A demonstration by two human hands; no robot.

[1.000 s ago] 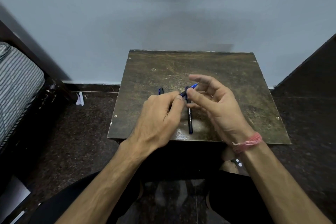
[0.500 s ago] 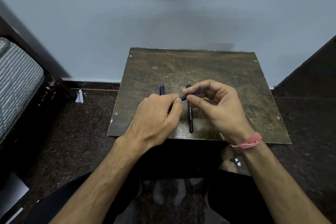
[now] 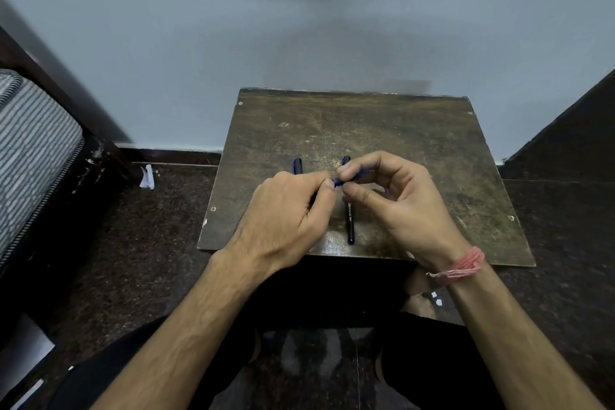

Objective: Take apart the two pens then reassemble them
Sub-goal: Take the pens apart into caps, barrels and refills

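Both hands meet over a worn brown board (image 3: 416, 150). My left hand (image 3: 286, 210) is closed on one end of a short blue pen part (image 3: 342, 180), and my right hand (image 3: 396, 200) pinches its other end between thumb and forefinger. A dark pen (image 3: 350, 223) with white lettering lies lengthwise on the board beneath the hands, its far end showing above my right fingers. The tip of another blue-and-black pen piece (image 3: 297, 166) pokes out beyond my left hand. Most of the held part is hidden by fingers.
The board rests low over a dark speckled floor (image 3: 149, 243), with a pale wall behind. A striped mattress (image 3: 30, 150) on a dark frame stands at the left, and a scrap of white paper (image 3: 146, 176) lies by the skirting. Dark furniture rises at the right.
My right hand's fingers, spread a second ago, have curled in and closed on the blue part. My left hand has stayed put, holding its end.
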